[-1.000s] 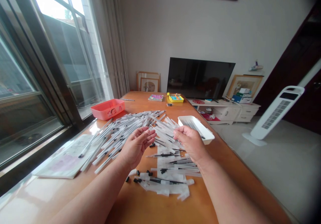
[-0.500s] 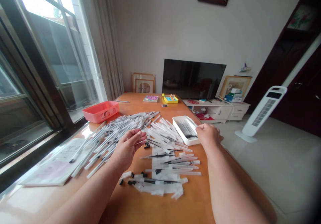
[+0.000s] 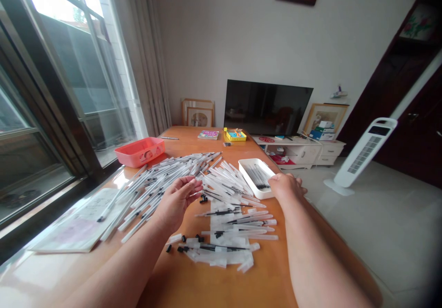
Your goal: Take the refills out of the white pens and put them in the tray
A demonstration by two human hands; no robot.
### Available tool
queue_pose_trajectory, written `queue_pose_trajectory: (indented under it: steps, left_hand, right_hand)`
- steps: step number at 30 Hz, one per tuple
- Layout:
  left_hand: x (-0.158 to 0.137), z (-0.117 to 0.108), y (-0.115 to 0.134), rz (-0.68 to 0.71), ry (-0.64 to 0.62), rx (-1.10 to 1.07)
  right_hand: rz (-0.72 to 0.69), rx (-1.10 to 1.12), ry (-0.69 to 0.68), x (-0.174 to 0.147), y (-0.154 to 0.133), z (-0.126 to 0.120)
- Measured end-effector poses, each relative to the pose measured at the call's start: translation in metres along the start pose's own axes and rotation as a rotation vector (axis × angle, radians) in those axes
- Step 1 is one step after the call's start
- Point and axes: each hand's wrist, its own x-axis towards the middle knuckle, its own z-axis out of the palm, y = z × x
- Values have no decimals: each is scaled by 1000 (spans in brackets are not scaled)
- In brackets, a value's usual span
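Note:
My left hand (image 3: 179, 200) is closed in a pinch above the table, beside the pile of clear pen barrels (image 3: 226, 179). A small translucent piece (image 3: 195, 180) shows at its fingertips, too little of it to name. My right hand (image 3: 287, 187) is closed at the near right edge of a white tray (image 3: 246, 179). Anything in its fingers is hidden. Thin pen refills with dark ends (image 3: 257, 175) lie side by side in the tray. Small black plugs (image 3: 203, 199) lie between the hands, and more clear caps, barrels and dark refills (image 3: 238, 229) lie nearer to me.
A pink-red basket (image 3: 140, 152) stands at the left, behind a heap of capped pens (image 3: 152, 190). A paper booklet (image 3: 74, 229) lies at the left edge. Farther back are a small book (image 3: 208, 135) and a yellow box (image 3: 235, 136). The table's right edge runs beside my right arm.
My right hand has shifted slightly left, and the thin stick that lay across the tray's right side near its fingertips no longer shows there. My left hand has hardly moved.

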Motion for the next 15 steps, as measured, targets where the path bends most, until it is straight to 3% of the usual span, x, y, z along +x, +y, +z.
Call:
queue_pose_trajectory:
  steps: [10, 15]
  left_hand:
    - [0, 0, 1, 7, 23, 26]
    - [1, -3, 1, 28, 39, 120]
  right_hand:
    - [-27, 2, 53, -3, -1, -5]
    - [-169, 188, 160, -7, -7, -8]
